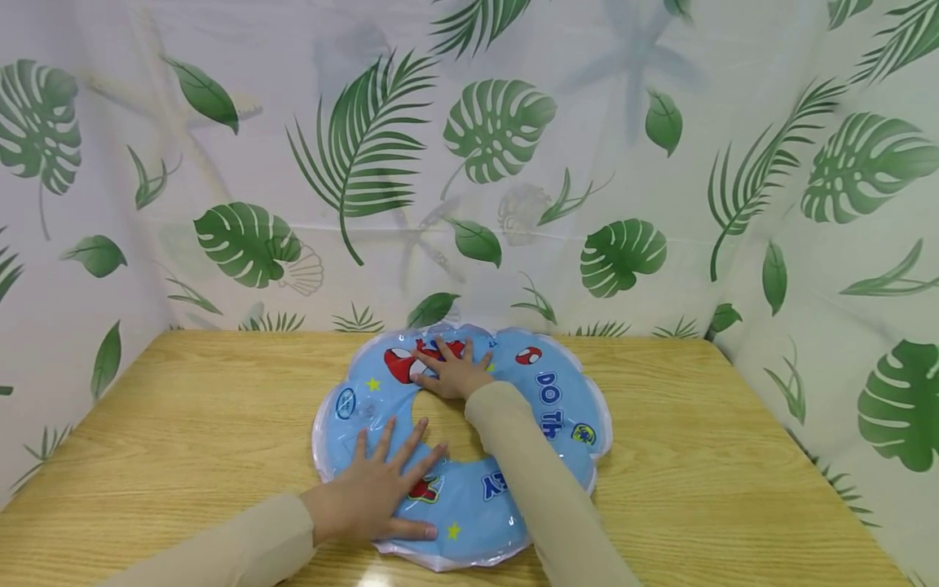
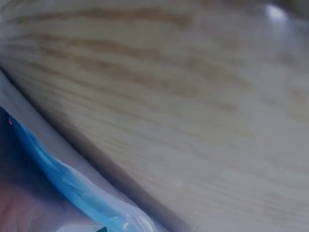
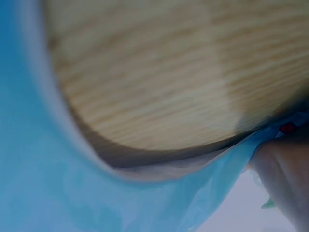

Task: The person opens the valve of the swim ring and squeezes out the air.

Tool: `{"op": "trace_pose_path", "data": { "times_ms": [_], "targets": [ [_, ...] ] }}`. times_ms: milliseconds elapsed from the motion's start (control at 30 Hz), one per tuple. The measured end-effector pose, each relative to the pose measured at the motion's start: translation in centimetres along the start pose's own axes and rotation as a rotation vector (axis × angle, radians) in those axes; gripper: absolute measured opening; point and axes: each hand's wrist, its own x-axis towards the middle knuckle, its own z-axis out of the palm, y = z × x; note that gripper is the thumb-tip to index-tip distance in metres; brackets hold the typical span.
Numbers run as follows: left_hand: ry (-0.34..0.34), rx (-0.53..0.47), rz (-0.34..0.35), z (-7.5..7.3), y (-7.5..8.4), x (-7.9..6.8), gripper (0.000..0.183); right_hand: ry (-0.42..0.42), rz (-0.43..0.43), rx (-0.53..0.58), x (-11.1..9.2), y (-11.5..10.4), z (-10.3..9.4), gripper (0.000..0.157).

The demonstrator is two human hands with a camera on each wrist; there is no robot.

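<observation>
A light blue inflatable swim ring with a scalloped white edge lies on the wooden table. It carries blue lettering, yellow stars and red cartoon figures. On its near left part rests my left hand, fingers spread out straight. My right hand presses on the far part, its fingers spread over a red figure, while the forearm crosses the ring's right side. The left wrist view shows the ring's outer edge with part of the hand behind it. In the right wrist view the inner rim curves around bare wood.
The wooden table extends on both sides of the ring. Behind it and along the sides hangs a white curtain printed with green leaves.
</observation>
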Motion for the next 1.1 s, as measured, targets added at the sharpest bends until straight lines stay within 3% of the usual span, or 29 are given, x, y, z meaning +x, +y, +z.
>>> {"op": "trace_pose_path", "data": {
  "times_ms": [167,400,667,1100],
  "targets": [
    [-0.023,-0.006,-0.058,-0.4,-0.2,-0.7,0.094,0.001,0.006,-0.005,-0.2,-0.1,0.1,0.059],
    [-0.085,-0.011,-0.078,-0.9,-1.3,-1.3,0.087,-0.004,0.006,0.003,-0.2,-0.2,0.0,0.059],
    [-0.148,-0.066,-0.099,-0.5,-1.6,-1.1,0.083,-0.007,0.002,0.011,-0.1,-0.4,-0.1,0.06],
    [-0.17,-0.05,-0.11,-0.2,-1.5,-0.7,0.087,0.026,-0.035,0.028,0.1,0.2,-0.3,0.061]
  ]
}}
